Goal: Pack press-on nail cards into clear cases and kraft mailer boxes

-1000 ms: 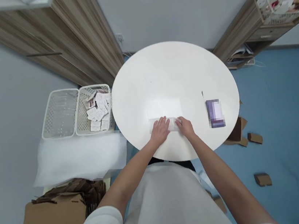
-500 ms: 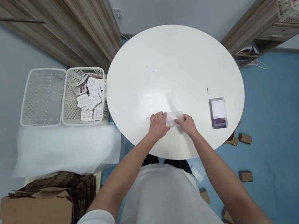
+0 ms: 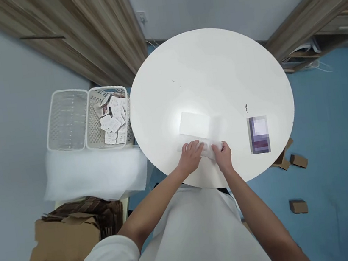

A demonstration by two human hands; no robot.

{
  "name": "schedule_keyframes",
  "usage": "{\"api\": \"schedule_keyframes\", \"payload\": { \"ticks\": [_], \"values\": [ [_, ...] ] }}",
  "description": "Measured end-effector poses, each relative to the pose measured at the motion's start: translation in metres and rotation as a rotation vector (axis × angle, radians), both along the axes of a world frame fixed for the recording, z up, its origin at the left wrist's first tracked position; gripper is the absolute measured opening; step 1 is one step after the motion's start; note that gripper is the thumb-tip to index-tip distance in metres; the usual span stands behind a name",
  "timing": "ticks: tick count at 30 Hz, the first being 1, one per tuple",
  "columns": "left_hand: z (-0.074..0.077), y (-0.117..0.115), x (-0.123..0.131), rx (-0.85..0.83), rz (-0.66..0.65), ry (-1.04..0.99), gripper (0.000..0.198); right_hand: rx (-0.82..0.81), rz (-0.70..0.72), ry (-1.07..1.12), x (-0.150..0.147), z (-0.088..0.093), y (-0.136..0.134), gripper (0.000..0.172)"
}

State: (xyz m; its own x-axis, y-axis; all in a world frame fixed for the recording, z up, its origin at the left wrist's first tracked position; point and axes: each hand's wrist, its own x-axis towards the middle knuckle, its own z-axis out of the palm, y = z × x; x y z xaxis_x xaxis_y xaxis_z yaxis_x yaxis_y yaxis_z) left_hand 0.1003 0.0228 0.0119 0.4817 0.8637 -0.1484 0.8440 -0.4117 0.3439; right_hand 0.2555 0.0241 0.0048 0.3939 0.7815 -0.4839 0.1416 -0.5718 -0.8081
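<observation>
On the round white table (image 3: 217,69) lies a translucent white wrapping sheet (image 3: 194,123), near the front edge. Its near part is folded into a narrow bundle with something whitish inside that I cannot make out. My left hand (image 3: 191,157) rests on the bundle's left part, fingers spread over it. My right hand (image 3: 223,155) pinches the bundle's right end between thumb and fingers.
A blurred-out rectangular item (image 3: 259,134) lies on the table's right. At the left stand a basket of printed cards (image 3: 87,120), a clear bin (image 3: 52,125), a stack of white sheets (image 3: 96,173) and flattened cardboard (image 3: 66,239). Small brown boxes (image 3: 298,206) are on the floor.
The view has shifted, so the surroundings sit differently. The sheet's far part now shows more plainly beyond the bundle, which is tilted. Both hands remain on it.
</observation>
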Motion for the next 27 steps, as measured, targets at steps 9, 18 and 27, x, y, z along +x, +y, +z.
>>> {"api": "schedule_keyframes", "payload": {
  "ticks": [9,18,27],
  "values": [
    [0.009,-0.002,-0.003,-0.016,-0.025,-0.058,0.061,-0.081,0.262,0.211,-0.008,0.008,0.007,0.026],
    [0.002,-0.011,-0.01,-0.073,-0.049,-0.067,0.051,0.091,0.498,-0.377,-0.007,0.0,-0.006,0.044],
    [-0.015,-0.024,-0.045,-0.386,0.804,-0.41,0.069,0.056,0.49,-0.437,-0.025,-0.004,-0.008,0.047]
  ]
}}
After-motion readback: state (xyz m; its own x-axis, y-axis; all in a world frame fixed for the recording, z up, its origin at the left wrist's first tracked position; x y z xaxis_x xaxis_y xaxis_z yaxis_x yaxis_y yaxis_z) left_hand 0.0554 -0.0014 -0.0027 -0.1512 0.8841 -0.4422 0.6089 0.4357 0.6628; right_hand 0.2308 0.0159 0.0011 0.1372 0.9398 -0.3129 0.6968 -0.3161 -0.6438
